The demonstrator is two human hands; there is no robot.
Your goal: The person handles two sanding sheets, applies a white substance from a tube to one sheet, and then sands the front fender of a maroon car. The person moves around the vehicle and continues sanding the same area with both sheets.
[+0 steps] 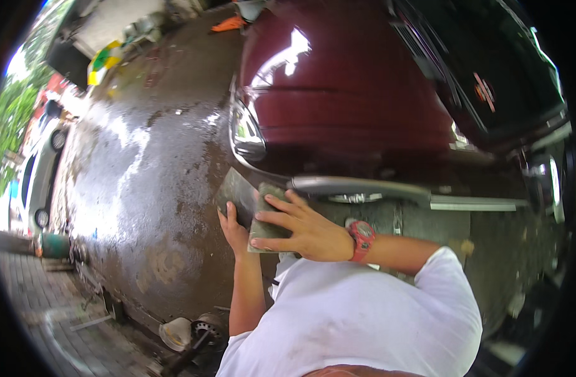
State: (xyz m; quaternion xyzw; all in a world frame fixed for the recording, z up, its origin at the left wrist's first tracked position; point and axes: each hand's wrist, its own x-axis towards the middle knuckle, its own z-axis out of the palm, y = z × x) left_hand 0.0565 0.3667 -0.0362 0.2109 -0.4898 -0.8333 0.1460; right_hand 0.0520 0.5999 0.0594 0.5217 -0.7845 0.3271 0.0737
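Observation:
In front of my chest I hold a flat, stiff grey-green mat-like piece [272, 242]. My right hand [313, 232], with a red watch on the wrist, lies across it with its fingers spread over the face and far edge; the thumb is hidden. Beside it, a thinner grey sheet [238, 195] stands up at an angle, its corner pointing away. My left hand [236, 235] grips its near edge, thumb on the face. Whether the two are separate or one folded piece, I cannot tell. Just beyond is the dark red car [351, 113].
The car's headlight [246, 135] and wheel arch [363, 186] are close ahead. Wet brown ground [143, 207] stretches left. A white car [39, 179] stands far left, near a green container [52, 245]. A wheel-like part [206, 327] and a pale round object [176, 333] lie at lower left.

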